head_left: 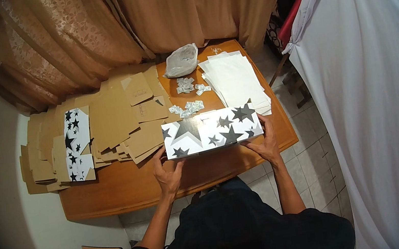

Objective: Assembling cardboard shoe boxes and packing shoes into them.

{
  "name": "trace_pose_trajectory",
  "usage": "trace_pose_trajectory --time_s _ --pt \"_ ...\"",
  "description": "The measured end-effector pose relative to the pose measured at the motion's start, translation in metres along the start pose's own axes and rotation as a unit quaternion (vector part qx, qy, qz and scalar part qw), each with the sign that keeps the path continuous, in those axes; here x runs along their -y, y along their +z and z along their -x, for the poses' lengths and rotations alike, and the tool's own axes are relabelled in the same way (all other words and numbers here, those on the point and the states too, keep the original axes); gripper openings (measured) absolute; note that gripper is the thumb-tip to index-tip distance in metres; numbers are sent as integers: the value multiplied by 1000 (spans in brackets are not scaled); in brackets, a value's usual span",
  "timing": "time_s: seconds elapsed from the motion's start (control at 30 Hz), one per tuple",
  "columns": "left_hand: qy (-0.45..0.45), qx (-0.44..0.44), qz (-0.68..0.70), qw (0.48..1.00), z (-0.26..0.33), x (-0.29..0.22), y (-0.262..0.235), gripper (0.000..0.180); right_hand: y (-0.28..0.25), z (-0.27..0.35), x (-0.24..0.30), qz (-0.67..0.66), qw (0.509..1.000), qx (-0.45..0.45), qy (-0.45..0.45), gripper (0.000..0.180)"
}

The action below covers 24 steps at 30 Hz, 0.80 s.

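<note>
A white box (215, 140) printed with black and grey stars is held level between my two hands, over the near side of the table. My left hand (167, 177) grips its left end, thumb at the near lower edge. At the other end, my right hand (266, 144) holds the right side with fingers wrapped round the corner. Small white sachets (188, 108) lie just beyond the box, with more loose sachets (185, 86) farther back. To the right is a stack of white paper sheets (234, 79), its near edge partly hidden by the box.
Stacked flat brown cardboard pieces (110, 114) cover the table's left half. On them rests a star-printed piece (77, 140). A clear plastic bag (181, 61) sits at the back. Brown curtains (182, 8) hang behind the wooden table (116, 191); a white cloth (357, 75) hangs right.
</note>
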<state>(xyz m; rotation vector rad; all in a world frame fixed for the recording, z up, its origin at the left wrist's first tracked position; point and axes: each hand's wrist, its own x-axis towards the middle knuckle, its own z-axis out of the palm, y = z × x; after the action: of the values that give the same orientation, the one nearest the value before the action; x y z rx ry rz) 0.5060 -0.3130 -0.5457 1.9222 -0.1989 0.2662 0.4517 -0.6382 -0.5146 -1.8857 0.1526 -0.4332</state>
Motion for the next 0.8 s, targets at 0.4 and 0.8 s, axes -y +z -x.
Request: trace_pose_trajectory --time_s 0.4,0.8 --pt "53 69 -28 996 11 35 10 103 21 15 -52 114 993 -10 -39 111" --pt "3 98 -63 993 42 138 41 71 61 57 -161 223 968 -36 -112 94"
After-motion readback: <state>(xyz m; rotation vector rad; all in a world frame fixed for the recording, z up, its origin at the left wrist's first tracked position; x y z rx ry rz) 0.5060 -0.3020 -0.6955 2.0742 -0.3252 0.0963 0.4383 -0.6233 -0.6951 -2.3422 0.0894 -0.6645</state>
